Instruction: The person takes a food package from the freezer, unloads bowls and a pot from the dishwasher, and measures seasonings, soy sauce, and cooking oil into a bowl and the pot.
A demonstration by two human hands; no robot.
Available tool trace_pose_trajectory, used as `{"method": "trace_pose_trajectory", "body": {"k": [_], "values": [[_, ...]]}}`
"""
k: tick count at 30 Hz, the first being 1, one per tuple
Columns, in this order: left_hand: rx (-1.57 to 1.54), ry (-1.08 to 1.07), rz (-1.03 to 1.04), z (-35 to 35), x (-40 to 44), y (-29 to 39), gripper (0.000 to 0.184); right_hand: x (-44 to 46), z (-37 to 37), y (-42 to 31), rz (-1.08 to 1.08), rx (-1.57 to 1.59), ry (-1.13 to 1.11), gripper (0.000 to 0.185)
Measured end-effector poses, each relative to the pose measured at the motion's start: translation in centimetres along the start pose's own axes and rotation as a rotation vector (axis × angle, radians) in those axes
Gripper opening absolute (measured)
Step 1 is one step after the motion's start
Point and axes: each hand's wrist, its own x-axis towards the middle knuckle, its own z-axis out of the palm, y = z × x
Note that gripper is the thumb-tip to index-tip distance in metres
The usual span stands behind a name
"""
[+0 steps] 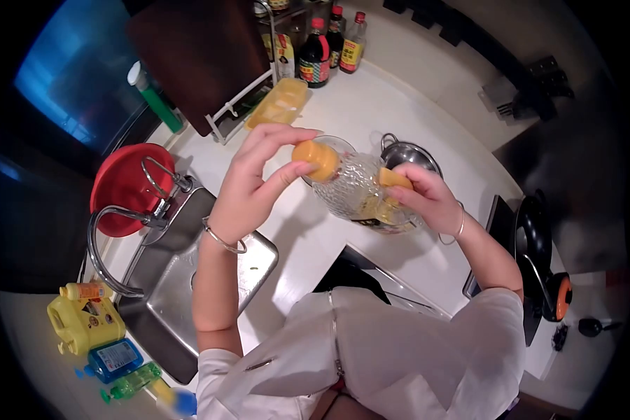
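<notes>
My left hand (pixel 255 171) pinches the yellow cap (pixel 313 159) of a large clear plastic oil jug (pixel 350 185) between thumb and fingers. Whether the cap is still joined to the neck I cannot tell. My right hand (pixel 425 199) is closed round the jug's yellow handle (pixel 395 178). Ridged and see-through, the jug is over the white counter and shows some yellowish oil toward its lower end. Partly hidden behind it are a clear round dish (pixel 339 143) and a shiny metal bowl (pixel 414 150) with a loop handle.
To the left lies a steel sink (pixel 171 280) with a curved tap (pixel 94 245) and a red basin (pixel 108 175). Sauce bottles (pixel 315 59) and a yellow tray (pixel 280 103) stand at the back. A black pan (pixel 532 227) is at right. Detergent bottles (pixel 115 358) line the lower left.
</notes>
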Motion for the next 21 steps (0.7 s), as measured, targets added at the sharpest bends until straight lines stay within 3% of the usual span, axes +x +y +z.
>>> {"method": "trace_pose_trajectory", "body": {"k": [2,10,15,17,19,21], "values": [[0.039,0.050,-0.057,0.5,-0.1,-0.2,0.025,-0.1,0.1,0.5,0.000,-0.062,0.025,0.015],[0.185,0.129,-0.267,2.3,-0.8,-2.7,0.029,0.0,0.7,1.2,-0.116,-0.431,0.103,0.017],[0.168,0.168,-0.397,1.5,-1.1,-4.6,0.034,0.1,0.4,3.2,-0.054,-0.447,0.175,0.018],[-0.120,0.293,-0.475,1.2,-1.8,-5.7,0.037,0.4,0.0,3.9,-0.032,-0.431,0.199,0.019],[-0.184,0.336,-0.498,1.1,-3.2,-6.3,0.037,0.6,-0.3,4.3,0.091,-0.427,0.243,0.021],[-0.253,0.390,-0.651,1.3,-5.0,-6.9,0.037,0.8,-0.6,5.0,0.138,-0.422,0.261,0.022]]}}
